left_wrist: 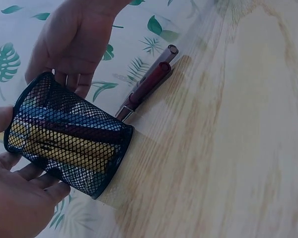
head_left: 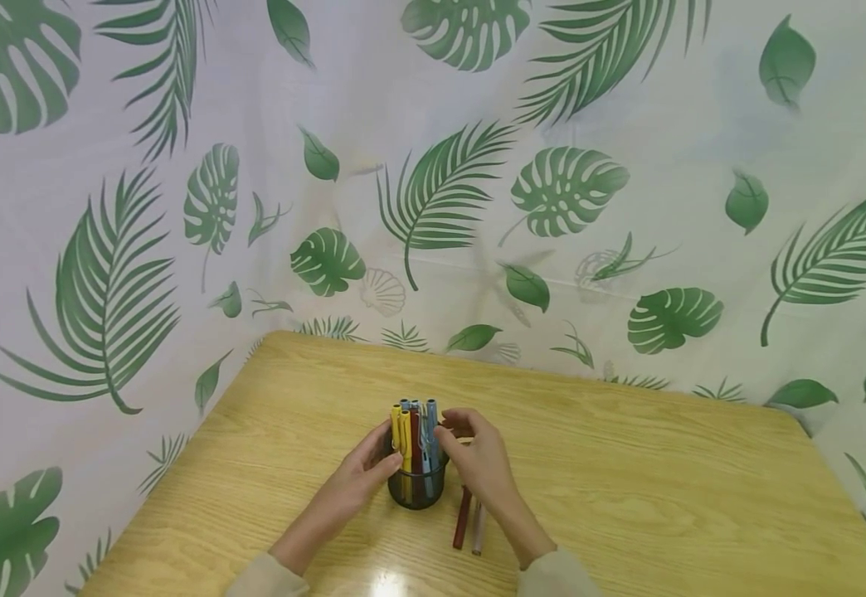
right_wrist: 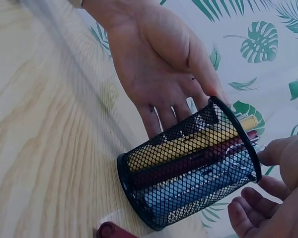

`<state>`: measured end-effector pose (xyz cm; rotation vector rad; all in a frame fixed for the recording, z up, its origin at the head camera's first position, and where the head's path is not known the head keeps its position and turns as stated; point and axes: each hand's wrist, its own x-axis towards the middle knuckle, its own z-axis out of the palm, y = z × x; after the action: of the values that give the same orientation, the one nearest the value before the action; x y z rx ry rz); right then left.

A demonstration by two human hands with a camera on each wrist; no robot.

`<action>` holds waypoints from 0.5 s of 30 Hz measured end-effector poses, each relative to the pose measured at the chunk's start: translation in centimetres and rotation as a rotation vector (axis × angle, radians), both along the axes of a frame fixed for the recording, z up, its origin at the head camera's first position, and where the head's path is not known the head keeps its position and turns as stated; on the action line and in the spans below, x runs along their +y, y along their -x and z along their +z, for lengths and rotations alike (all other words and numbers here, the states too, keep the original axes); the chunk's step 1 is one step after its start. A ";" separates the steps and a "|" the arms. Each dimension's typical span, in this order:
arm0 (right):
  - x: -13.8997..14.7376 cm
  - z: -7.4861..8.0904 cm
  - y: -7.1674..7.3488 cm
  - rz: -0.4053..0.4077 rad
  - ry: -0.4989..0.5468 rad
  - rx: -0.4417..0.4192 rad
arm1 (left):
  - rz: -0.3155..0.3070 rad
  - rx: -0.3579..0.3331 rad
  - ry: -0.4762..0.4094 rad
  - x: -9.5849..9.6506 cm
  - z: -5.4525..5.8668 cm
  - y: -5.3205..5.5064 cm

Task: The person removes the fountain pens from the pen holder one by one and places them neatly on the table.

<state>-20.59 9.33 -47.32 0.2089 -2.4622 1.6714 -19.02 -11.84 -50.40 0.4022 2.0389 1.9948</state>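
Black mesh pen holder (head_left: 416, 491) upright on the wooden surface (head_left: 627, 473), between both hands, packed with yellow pens (head_left: 406, 439), a dark red pen (head_left: 415, 439) and blue pens (head_left: 432, 423), caps sticking up past the rim. Left hand (head_left: 364, 471) wraps the holder's side, thumb toward the front, fingers along the mesh wall. Right hand (head_left: 487, 458) loosely curved at the opposite side, thumb by the rim and the blue pens; cannot tell if it really grips. Two loose pens, a red pen (head_left: 462, 518) and a paler pen (head_left: 478, 529), lie on the surface near the holder, by the right wrist.

Handling, my guess: holder light and stiff, thin metal mesh, decent friction, most weight from the pens; tall load could make it tippy. Pens look smooth, may slide or roll. Best hold: both sides of the wall just under the rim, no hard squeeze; pens by the cap ends
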 end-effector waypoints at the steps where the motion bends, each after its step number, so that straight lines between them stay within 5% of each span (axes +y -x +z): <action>1: -0.2 0.0 0.1 0.000 0.000 0.001 | 0.002 0.001 0.004 0.0 0.0 0.0; 15: -1.6 -0.6 0.8 -0.002 0.016 0.027 | 0.010 -0.018 0.010 -0.1 -0.2 0.1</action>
<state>-21.43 7.74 -47.94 0.2261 -2.4280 1.6754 -19.09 -11.93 -50.63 0.3717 2.0431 1.9863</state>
